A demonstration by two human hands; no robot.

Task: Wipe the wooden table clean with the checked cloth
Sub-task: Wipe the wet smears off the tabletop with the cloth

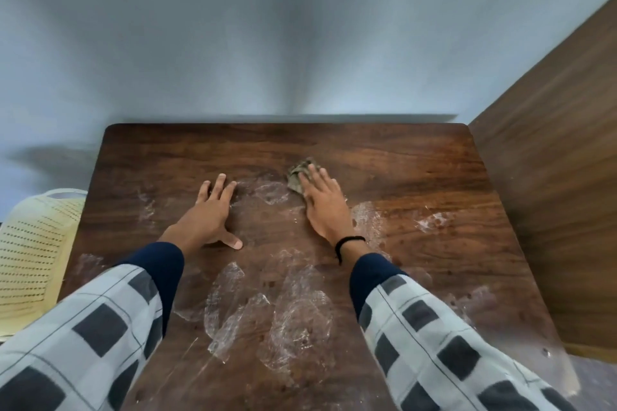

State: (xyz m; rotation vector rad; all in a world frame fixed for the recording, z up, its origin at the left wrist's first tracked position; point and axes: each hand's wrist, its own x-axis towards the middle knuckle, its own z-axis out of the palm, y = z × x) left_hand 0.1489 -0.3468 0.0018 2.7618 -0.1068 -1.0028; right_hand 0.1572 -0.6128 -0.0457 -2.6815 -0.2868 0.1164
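My right hand (pixel 323 202) lies flat over most of the cloth (pixel 299 177), so only a crumpled grey-brown edge shows past my fingers (pixel 314 177); its checked pattern is too small and blurred to make out. My left hand (pixel 208 213) hides the patch of desk (pixel 384 150) beneath its palm. My checked sleeves (pixel 96 337) cover the near corners of the desk and run off the bottom edge. The cream perforated basket (pixel 33 243) is cut by the left edge, and the desk hides its right side.
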